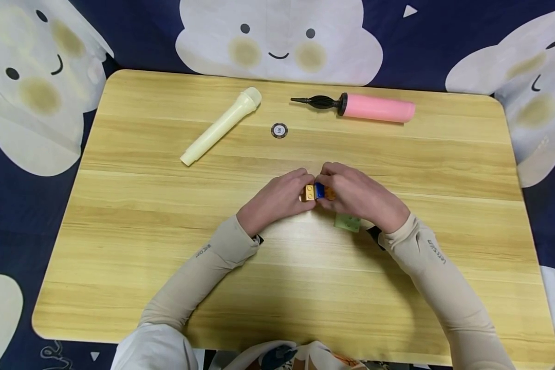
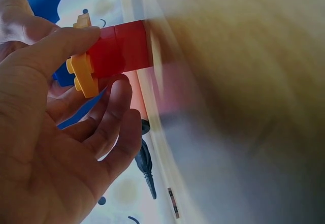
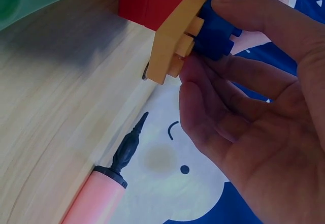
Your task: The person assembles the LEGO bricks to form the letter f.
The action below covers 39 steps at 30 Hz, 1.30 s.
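Observation:
Both hands meet over the middle of the table around a small stack of toy building bricks. My left hand (image 1: 284,195) grips the red bricks (image 2: 124,46) between thumb and fingers; they stand on the tabletop in the left wrist view. On top of the red lies a longer yellow-orange brick (image 3: 172,36), its studs partly bare. My right hand (image 1: 356,192) pinches a blue brick (image 3: 216,31) at one end of the yellow-orange brick's studded side. Whether the blue brick is fully seated cannot be told. A light green studded brick (image 1: 347,222) lies below the right hand, partly covered by it.
Toward the back left lies a cream microphone-shaped stick (image 1: 222,126). A dark-rimmed round chip (image 1: 279,130) is near the table's centre back. The pink hand pump (image 1: 376,107) with a black nozzle lies at the back right. Cloud-patterned cloth (image 1: 277,46) hangs behind the wooden table (image 1: 143,221).

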Available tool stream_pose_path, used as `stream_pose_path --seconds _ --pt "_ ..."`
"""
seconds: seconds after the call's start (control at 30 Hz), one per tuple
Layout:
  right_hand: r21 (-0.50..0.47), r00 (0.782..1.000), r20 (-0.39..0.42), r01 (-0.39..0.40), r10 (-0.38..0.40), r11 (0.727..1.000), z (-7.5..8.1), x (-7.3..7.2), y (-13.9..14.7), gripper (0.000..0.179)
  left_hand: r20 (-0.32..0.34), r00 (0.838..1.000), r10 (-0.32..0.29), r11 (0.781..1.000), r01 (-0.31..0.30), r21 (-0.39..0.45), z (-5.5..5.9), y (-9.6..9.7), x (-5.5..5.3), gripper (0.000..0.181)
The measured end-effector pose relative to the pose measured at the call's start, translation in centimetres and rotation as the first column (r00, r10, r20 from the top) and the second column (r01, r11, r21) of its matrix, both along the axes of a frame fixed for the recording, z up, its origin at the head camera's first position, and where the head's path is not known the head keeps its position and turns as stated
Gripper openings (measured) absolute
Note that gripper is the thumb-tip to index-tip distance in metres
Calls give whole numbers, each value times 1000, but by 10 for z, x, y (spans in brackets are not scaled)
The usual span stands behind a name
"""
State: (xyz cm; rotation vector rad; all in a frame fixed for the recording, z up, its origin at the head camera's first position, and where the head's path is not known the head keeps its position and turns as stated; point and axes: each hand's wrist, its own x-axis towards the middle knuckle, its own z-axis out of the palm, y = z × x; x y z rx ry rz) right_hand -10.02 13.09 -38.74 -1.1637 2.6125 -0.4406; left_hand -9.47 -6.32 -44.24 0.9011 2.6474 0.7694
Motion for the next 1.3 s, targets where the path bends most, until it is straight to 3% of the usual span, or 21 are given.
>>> stream_pose_path --seconds 0.67,1.1,1.3 --pt "-17 1000 26 16 -16 1000 -1 0 1 32 1 1000 2 1000 -2 14 0 0 2 33" --pt "-3 999 -2 48 -48 999 -1 1 3 41 16 1000 4 1000 -4 8 5 1 1 32" --pt "-3 997 -52 57 -57 998 6 8 11 39 3 1000 3 1000 -3 -9 3 1 3 33"
